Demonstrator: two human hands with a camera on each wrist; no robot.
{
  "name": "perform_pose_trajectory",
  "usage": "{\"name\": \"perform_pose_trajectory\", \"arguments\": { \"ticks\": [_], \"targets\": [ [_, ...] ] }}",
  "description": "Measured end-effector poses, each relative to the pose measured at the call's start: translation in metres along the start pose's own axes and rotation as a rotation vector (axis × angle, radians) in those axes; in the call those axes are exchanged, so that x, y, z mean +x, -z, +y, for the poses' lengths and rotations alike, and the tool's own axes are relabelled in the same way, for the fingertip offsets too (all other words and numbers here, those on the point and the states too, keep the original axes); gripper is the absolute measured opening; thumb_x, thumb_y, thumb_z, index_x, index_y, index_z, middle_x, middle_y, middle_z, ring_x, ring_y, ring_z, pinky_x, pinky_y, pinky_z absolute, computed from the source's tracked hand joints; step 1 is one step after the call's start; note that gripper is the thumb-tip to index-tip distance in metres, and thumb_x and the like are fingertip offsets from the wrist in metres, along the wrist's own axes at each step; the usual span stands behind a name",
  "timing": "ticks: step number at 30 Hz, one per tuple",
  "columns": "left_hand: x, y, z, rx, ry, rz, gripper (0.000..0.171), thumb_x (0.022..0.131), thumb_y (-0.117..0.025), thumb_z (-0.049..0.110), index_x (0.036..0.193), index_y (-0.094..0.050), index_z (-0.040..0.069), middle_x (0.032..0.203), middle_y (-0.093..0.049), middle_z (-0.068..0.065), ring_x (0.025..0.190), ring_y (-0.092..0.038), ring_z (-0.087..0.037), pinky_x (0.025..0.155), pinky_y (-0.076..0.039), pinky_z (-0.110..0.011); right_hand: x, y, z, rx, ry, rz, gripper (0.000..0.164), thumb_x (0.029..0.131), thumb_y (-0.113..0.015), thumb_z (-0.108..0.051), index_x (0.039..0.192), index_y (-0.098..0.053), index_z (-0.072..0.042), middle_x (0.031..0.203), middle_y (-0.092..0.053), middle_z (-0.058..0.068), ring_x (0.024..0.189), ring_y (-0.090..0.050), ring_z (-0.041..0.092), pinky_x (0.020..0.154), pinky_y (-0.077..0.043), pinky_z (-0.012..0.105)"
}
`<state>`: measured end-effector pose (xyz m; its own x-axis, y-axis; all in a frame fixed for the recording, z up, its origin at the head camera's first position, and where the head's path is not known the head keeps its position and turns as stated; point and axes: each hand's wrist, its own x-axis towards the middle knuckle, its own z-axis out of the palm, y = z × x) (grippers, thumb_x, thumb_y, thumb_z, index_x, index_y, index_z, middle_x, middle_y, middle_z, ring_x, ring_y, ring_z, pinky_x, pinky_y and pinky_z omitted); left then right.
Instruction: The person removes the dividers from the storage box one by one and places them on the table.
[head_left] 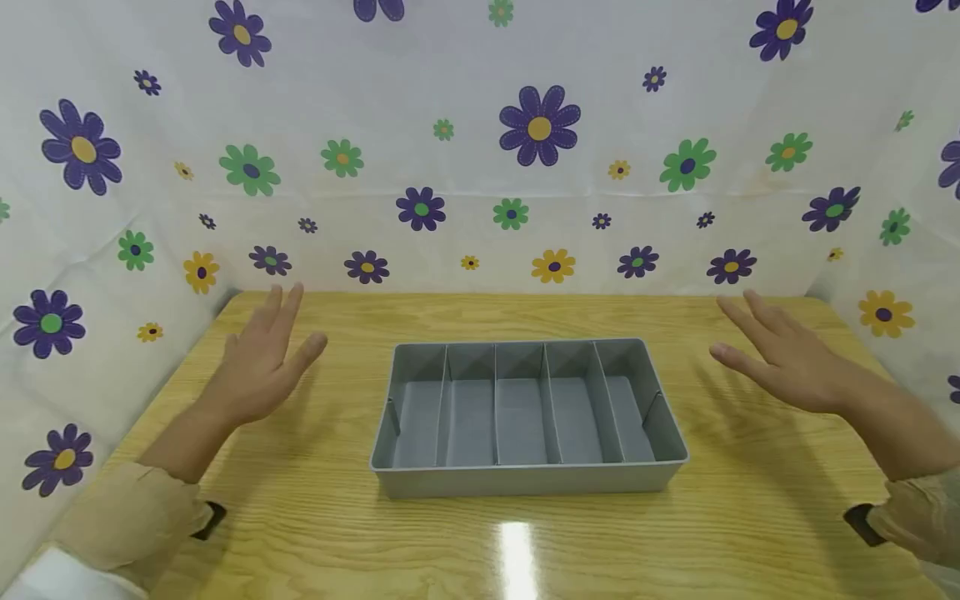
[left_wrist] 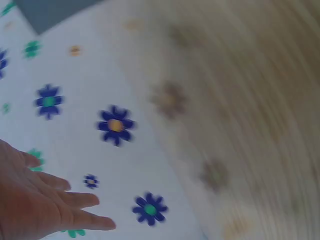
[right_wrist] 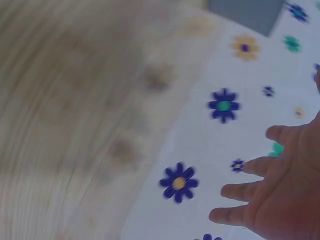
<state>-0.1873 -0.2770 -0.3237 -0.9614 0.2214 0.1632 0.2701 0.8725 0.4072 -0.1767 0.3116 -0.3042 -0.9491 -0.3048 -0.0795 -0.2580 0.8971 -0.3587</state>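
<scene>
A grey plastic tray (head_left: 525, 481) with several upright dividers sits on the wooden table, its compartments bare. To its left, the left hand (head_left: 258, 367) hovers over the table with fingers extended and thumb spread, touching nothing. On the other side, the right hand (head_left: 795, 358) is held in the air in much the same way, fingers straight and apart from the tray. Both wrist views show the left hand (left_wrist: 45, 200) and the right hand (right_wrist: 280, 185) with spread fingers and nothing in them. A corner of the tray (left_wrist: 55, 12) appears at the top of the left wrist view.
The wood-grain table (head_left: 337, 533) reaches back to a white cloth (head_left: 450, 75) printed with purple, green and yellow flowers. That cloth also hangs along the left and right sides. A bright light reflection lies on the table in front of the tray.
</scene>
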Motion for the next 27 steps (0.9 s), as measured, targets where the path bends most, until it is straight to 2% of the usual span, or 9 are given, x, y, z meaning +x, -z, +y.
{"name": "perform_pose_trajectory", "arguments": {
  "ticks": [2,5,10,13,15,18,20,23,27],
  "targets": [
    [0.003,-0.004,0.017,-0.18,-0.019,0.043,0.064,0.1,-0.029,0.043,0.151,0.003,0.022,0.158,0.008,-0.006,0.144,0.004,-0.037,0.106,-0.001,-0.069,0.001,0.001,-0.009,0.119,0.029,0.022,0.066,0.099,-0.036,-0.041,0.152,-0.001,-0.023,0.156,0.013,0.014,0.141,0.007,0.046,0.099,-0.007,0.074],
    [0.003,-0.005,0.045,-0.345,-0.063,0.066,0.06,0.101,-0.028,0.039,0.152,-0.002,0.019,0.158,-0.001,-0.008,0.144,-0.001,-0.035,0.11,-0.005,-0.064,-0.001,0.0,-0.025,0.272,0.099,0.09,0.06,0.101,-0.037,-0.033,0.151,-0.006,-0.026,0.158,0.007,0.009,0.143,0.006,0.037,0.103,-0.006,0.071],
    [-0.008,0.003,0.075,-0.387,0.006,-0.003,0.064,0.099,-0.035,0.045,0.151,-0.003,0.028,0.158,-0.006,-0.001,0.14,-0.02,-0.04,0.103,-0.022,-0.067,-0.008,-0.002,-0.05,0.271,0.15,0.211,0.058,0.099,-0.045,-0.03,0.15,-0.018,-0.026,0.158,-0.009,0.008,0.144,-0.007,0.036,0.106,-0.013,0.067],
    [-0.012,0.006,0.077,-0.402,0.037,-0.055,0.066,0.097,-0.043,0.043,0.151,-0.007,0.029,0.157,-0.013,0.0,0.136,-0.031,-0.038,0.097,-0.034,-0.064,-0.01,-0.003,-0.062,0.193,0.126,0.261,0.062,0.095,-0.051,-0.035,0.149,-0.024,-0.022,0.156,-0.018,0.01,0.14,-0.018,0.039,0.103,-0.021,0.066],
    [-0.012,0.007,0.074,-0.431,0.041,-0.121,0.067,0.096,-0.048,0.04,0.151,-0.011,0.028,0.154,-0.022,-0.005,0.131,-0.04,-0.036,0.095,-0.039,-0.06,-0.011,-0.006,-0.07,0.163,0.136,0.308,0.06,0.094,-0.054,-0.035,0.146,-0.031,-0.016,0.15,-0.032,0.014,0.133,-0.035,0.039,0.099,-0.033,0.062],
    [-0.011,0.005,0.068,-0.487,0.049,-0.248,0.068,0.095,-0.051,0.033,0.15,-0.014,0.025,0.15,-0.03,-0.013,0.124,-0.049,-0.033,0.092,-0.046,-0.053,-0.012,-0.013,-0.081,0.136,0.173,0.37,0.05,0.094,-0.055,-0.03,0.139,-0.044,-0.01,0.136,-0.051,0.014,0.111,-0.057,0.033,0.083,-0.05,0.049],
    [-0.011,0.003,0.066,-0.53,0.073,-0.339,0.071,0.094,-0.054,0.032,0.151,-0.012,0.022,0.148,-0.031,-0.019,0.118,-0.054,-0.034,0.09,-0.048,-0.048,-0.012,-0.019,-0.089,0.131,0.185,0.382,0.042,0.094,-0.055,-0.027,0.132,-0.052,-0.009,0.125,-0.06,0.01,0.095,-0.064,0.025,0.071,-0.054,0.039],
    [-0.01,-0.002,0.063,-0.619,0.107,-0.441,0.079,0.091,-0.058,0.026,0.151,-0.007,0.017,0.152,-0.019,-0.023,0.12,-0.051,-0.04,0.083,-0.053,-0.043,-0.012,-0.028,-0.101,0.15,0.164,0.335,0.035,0.094,-0.055,-0.028,0.124,-0.058,-0.012,0.114,-0.066,0.005,0.085,-0.065,0.017,0.065,-0.052,0.03],
    [-0.01,-0.013,0.062,-0.77,0.145,-0.517,0.085,0.088,-0.062,0.015,0.151,-0.004,0.013,0.156,-0.005,-0.017,0.133,-0.032,-0.045,0.075,-0.056,-0.044,-0.007,-0.04,-0.113,0.189,0.121,0.219,0.037,0.091,-0.06,-0.029,0.122,-0.059,-0.009,0.105,-0.068,0.004,0.079,-0.064,0.012,0.063,-0.051,0.026]
  ]
}}
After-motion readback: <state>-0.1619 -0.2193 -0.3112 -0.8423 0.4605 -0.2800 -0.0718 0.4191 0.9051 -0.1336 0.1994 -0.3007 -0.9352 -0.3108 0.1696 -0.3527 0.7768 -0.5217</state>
